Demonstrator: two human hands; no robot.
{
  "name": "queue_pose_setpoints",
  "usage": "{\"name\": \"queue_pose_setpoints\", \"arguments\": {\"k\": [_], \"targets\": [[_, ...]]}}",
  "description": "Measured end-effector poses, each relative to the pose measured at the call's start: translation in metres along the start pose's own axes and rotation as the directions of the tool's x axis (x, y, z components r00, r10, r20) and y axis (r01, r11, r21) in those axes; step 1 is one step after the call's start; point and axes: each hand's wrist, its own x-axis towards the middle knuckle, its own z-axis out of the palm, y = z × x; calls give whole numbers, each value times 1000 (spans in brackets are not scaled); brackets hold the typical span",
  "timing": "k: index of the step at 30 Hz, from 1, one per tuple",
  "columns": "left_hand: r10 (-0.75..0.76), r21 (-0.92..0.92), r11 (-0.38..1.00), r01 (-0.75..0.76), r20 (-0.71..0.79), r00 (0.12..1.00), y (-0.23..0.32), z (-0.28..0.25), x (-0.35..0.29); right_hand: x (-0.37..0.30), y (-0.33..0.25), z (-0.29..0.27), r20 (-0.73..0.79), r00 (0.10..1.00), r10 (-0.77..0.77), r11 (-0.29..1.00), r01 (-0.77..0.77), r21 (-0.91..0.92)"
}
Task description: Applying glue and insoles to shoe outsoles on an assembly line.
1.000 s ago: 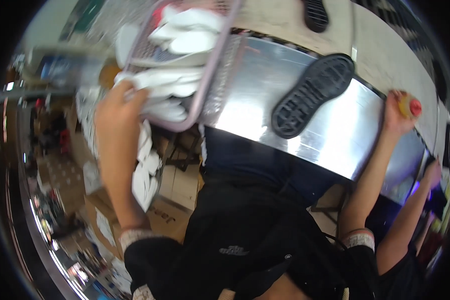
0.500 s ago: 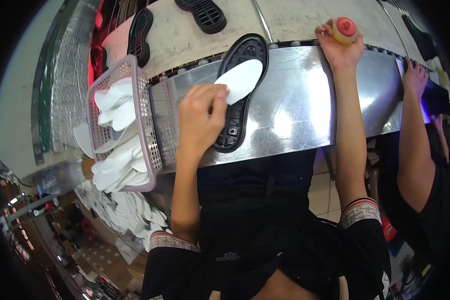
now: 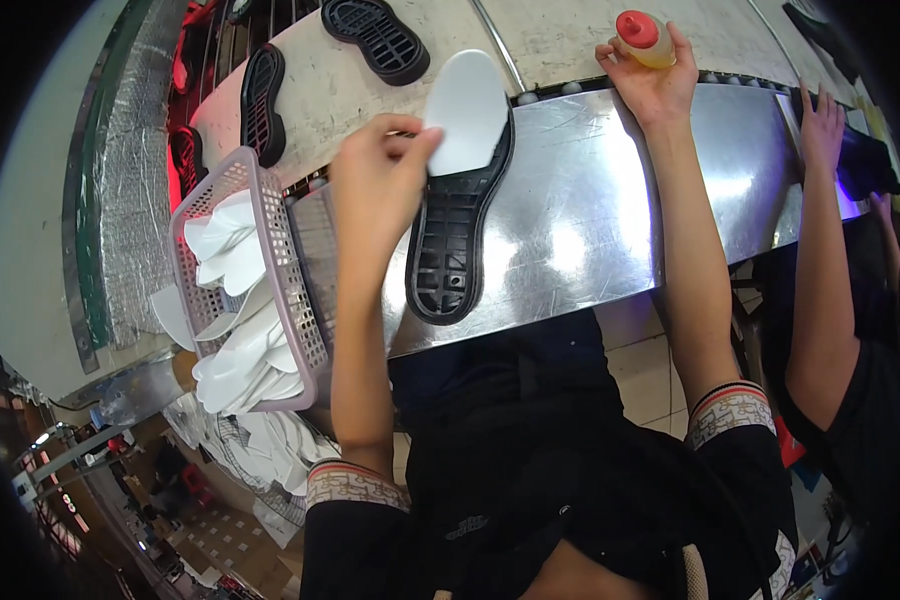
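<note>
As seen from the head view, pinching a white insert by its lower left edge between thumb and fingers of the left hand, over the broad far end of a black sole on the metal worktop; cannot tell whether touching. Judge it light, thin and bendable, perhaps slick-faced; best gripped by the rim. From the sole, expect rubbery weight and firm side walls to grasp. With the right hand, gripping a red-capped squeeze bottle, probably soft-walled, so best held lightly.
</note>
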Motion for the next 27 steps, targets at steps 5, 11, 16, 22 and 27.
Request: {"name": "queue_pose_setpoints", "arguments": {"k": [5,11,16,22,27], "targets": [[-24,82,996,19,60,998,-12,25,4,2,-1,0,-21,1000,-2,1000,2,-26],[206,-348,922,-168,74,976,-40,17,-3,-5,11,22,-55,986,-155,960,137,-244],[94,-831,-384,403,399,912,-48,13,-70,-39,36,64,185,945,-269,732,326,-599],[317,-544,-663,514,418,851,-50,-9,-98,-104,59,153,671,741,-26,603,547,-581],[359,-474,-664,578,476,803,-35,-8,-114,-125,72,194,833,476,281,353,756,-551]]}}
